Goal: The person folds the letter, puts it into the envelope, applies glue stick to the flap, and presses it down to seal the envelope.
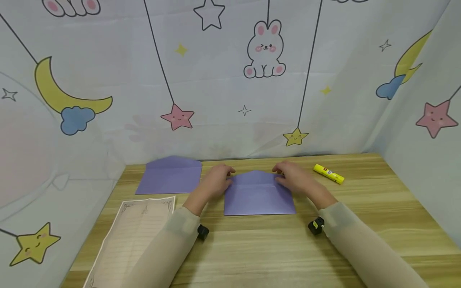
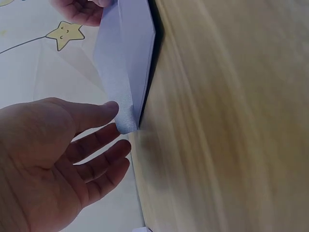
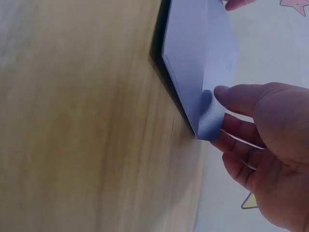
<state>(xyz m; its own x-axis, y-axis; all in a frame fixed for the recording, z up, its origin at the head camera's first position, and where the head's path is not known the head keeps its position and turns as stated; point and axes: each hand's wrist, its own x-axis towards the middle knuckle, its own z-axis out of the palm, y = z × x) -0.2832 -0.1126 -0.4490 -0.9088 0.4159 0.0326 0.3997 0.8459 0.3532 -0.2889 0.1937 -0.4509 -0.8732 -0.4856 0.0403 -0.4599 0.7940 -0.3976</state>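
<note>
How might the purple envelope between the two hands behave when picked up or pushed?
The envelope looks thin, so it is probably light. Its creased flap may swing when lifted. The smooth, slightly shiny surface suggests it could slide easily if pushed.

The envelopes (image 1: 260,202) look like smooth paper with a pearly sheen, the letter sheet (image 1: 140,228) matt paper. The glue stick (image 1: 329,174) is glossy plastic, the tabletop (image 1: 263,252) smooth wood grain, the backdrop (image 1: 223,76) matt, creased cloth.

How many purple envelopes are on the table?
2. The centre envelope lies toward the back of the table; the left envelope lies beyond the lined sheet. Any underneath these would be hidden.
</note>
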